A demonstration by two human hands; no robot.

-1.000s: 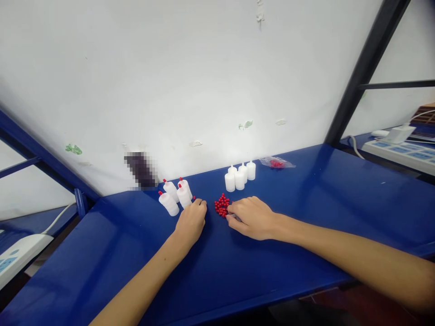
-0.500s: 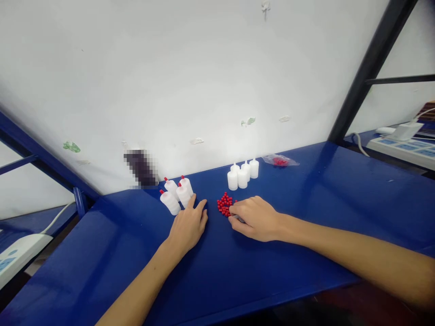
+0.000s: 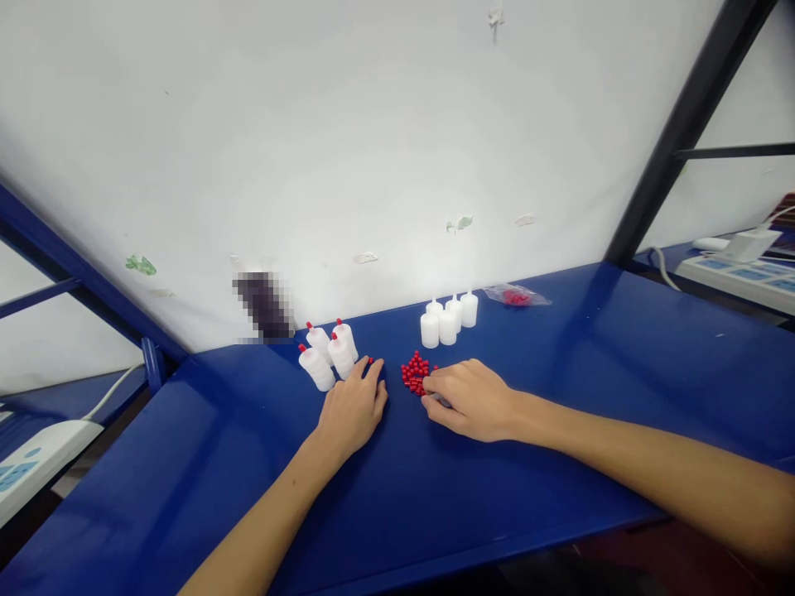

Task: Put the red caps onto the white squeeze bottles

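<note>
Several white squeeze bottles (image 3: 341,354) with red tips stand in a group beside the fingertips of my left hand (image 3: 353,407). That hand rests low over the table, its fingers stretched out and apart. A small red cap (image 3: 371,360) shows between its fingertips. My right hand (image 3: 475,399) is curled at the right edge of a pile of small red caps (image 3: 415,369), thumb and fingers closed together. A pale grey patch shows between them, but what they hold is hidden. Behind the pile stand several white bottles (image 3: 447,327) with bare white nozzles.
A clear plastic bag (image 3: 517,295) with more red pieces lies near the wall at the back. The blue table (image 3: 385,513) meets a white wall. Metal frame posts (image 3: 674,124) rise at both sides, and power strips (image 3: 739,273) lie beyond them.
The view has shifted slightly. A red cap now shows between my left fingertips, where none was visible before. My right hand stays at the pile in nearly the same pose.
</note>
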